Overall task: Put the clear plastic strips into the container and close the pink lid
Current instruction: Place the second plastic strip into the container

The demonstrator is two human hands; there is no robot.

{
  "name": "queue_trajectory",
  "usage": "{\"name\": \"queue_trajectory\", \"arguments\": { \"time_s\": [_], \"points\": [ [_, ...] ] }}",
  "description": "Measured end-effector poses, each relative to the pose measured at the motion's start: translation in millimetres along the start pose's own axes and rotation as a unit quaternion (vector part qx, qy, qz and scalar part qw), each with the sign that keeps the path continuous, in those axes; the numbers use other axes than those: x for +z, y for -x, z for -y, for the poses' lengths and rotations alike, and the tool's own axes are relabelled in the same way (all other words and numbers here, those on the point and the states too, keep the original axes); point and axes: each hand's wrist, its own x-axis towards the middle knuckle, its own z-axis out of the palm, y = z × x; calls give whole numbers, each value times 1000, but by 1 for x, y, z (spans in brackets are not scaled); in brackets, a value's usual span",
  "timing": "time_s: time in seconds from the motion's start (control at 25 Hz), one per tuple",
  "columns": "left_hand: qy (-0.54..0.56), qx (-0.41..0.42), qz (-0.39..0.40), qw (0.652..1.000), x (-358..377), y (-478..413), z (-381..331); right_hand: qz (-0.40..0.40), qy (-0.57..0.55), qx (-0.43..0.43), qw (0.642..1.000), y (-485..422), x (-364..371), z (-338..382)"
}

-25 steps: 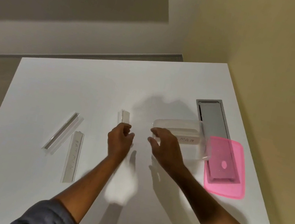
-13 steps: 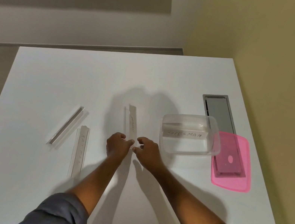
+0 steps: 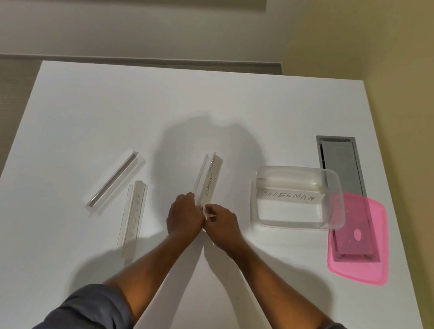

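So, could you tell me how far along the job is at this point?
Done: one strip labelled SUPERMAN already sits in the clear container. In hand: the left hand and right hand grip the near end of the ELEPHANT strip. Left: the BATMAN strip and an unlabelled strip lie on the white table, and the pink lid is off.

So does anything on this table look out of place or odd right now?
Nothing is spilled or broken. The pink lid lies partly over the grey table hatch, beside the open container, and the loose strips lie at different angles.
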Motion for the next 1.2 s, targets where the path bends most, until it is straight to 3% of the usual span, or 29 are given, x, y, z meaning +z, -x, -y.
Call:
{"name": "queue_trajectory", "arguments": {
  "time_s": [0.24, 0.44, 0.56, 0.68, 0.84, 1.2],
  "points": [
    [-78, 76, -4, 994, -13, 1, 27, 34, 22, 4, 999, -4, 1, 13],
    [-139, 136, -23, 981, -29, -6, 49, -95, 98, -62, 989, -12, -20, 21],
    [-168, 161, -23, 972, -40, -13, 55, -137, 219, -135, 957, -17, -35, 29],
    [-180, 184, -14, 966, -47, -19, 62, -82, 345, -183, 917, -28, -48, 33],
    [-181, 208, 1, 961, -55, -27, 71, 0, 439, -171, 882, -44, -54, 32],
    [-165, 231, 37, 958, -61, -33, 75, 26, 459, -141, 877, -53, -53, 30]
  ]
}}
